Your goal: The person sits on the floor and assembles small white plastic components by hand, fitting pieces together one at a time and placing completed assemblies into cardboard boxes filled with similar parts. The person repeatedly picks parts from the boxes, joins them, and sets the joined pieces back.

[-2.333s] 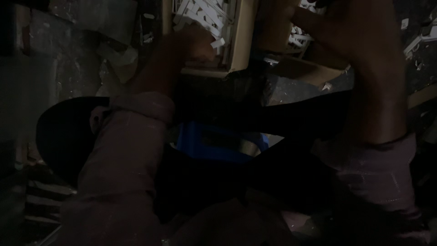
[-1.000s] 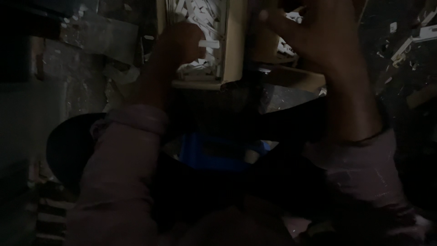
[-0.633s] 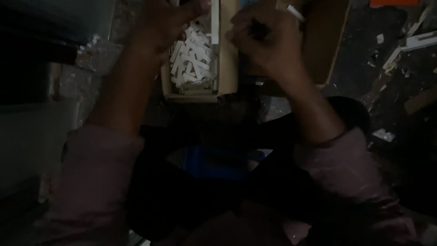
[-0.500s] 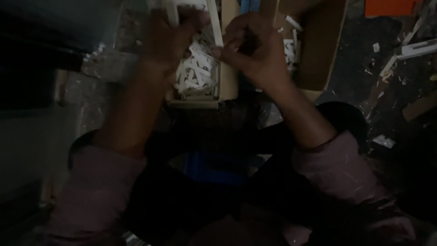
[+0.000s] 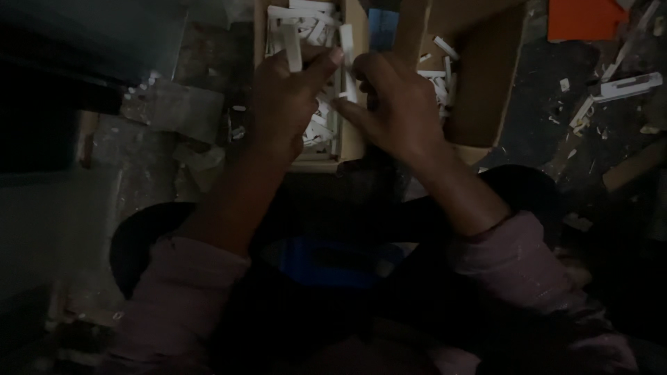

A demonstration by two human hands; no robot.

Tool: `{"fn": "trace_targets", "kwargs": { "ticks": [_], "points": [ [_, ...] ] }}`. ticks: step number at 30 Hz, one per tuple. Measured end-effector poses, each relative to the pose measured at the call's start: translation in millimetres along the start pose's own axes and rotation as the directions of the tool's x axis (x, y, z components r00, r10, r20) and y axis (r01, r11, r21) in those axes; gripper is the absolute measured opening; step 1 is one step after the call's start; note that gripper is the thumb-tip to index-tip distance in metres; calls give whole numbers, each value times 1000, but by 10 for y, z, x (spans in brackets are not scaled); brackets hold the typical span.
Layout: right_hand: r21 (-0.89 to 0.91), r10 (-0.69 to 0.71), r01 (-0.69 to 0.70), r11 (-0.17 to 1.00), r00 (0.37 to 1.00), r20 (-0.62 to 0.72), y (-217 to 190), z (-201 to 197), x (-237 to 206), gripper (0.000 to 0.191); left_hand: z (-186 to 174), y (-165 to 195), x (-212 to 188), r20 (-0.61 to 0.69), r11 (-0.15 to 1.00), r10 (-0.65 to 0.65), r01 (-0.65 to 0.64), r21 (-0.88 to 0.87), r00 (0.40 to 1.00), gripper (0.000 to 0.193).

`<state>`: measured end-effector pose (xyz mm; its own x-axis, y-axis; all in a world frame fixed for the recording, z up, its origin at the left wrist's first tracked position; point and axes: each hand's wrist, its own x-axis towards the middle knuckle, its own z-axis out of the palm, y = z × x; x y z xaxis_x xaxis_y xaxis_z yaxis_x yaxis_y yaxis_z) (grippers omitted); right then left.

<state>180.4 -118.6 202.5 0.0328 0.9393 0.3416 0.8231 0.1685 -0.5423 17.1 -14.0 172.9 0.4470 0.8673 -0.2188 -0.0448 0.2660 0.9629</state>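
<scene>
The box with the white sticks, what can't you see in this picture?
Head view:
- Left cardboard box: far end cut off by the top edge.
- White pieces: partly hidden under the left hand.
- Piece between both hands: its lower part hidden by the right hand.

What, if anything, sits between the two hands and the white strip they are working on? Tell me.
Nothing visible. The left hand and right hand both pinch the upright white strip directly, above the cardboard box full of similar white pieces. Only their own fingers cover parts of it.
</scene>
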Motion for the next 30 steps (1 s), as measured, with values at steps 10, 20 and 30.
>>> {"fn": "trace_targets", "kwargs": {
  "ticks": [10,20,30],
  "points": [
    [593,263,-242,768,963,52,209,16,5,28,-54,-324,133,151,991,81,-63,-120,985,36],
    [918,369,-385,99,871,326,158,-95,13,29,-116,-180,84,200,992,127,-121,-43,971,27],
    [844,413,-367,391,890,195,132,-52,11,14,-108,-250,68,236,944,297,-322,75,925,42]
  ]
}}
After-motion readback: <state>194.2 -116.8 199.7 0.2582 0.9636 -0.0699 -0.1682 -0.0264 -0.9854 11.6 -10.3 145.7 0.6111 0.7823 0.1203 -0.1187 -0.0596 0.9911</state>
